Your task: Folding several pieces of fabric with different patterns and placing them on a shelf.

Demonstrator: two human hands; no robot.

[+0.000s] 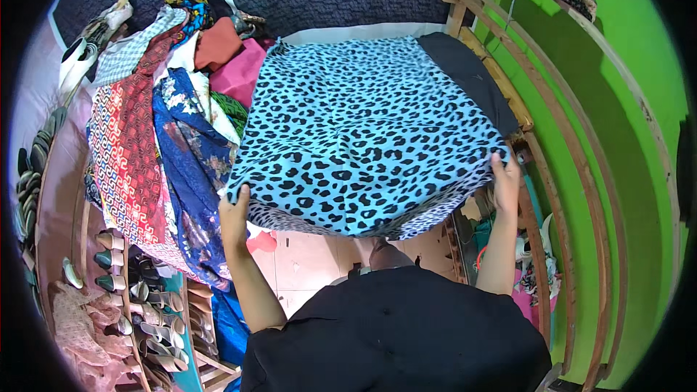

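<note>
A light blue cloth with black leopard spots (363,131) is spread out wide in front of me. Its near left corner is pinched by my left hand (234,212), thumb on top. My right hand (506,183) grips the near right corner, a little higher. Between the hands the near edge hangs down, showing the paler underside. The far part of the cloth lies over a dark cloth (468,72), which shows along its right side. Fingers under both corners are hidden by the cloth.
Left of the cloth lies a heap of clothes, with a red patterned garment (134,152) and a blue floral one (192,152). Shoes (156,327) stand on a rack at lower left. Wooden rails (559,116) run along the green wall at right.
</note>
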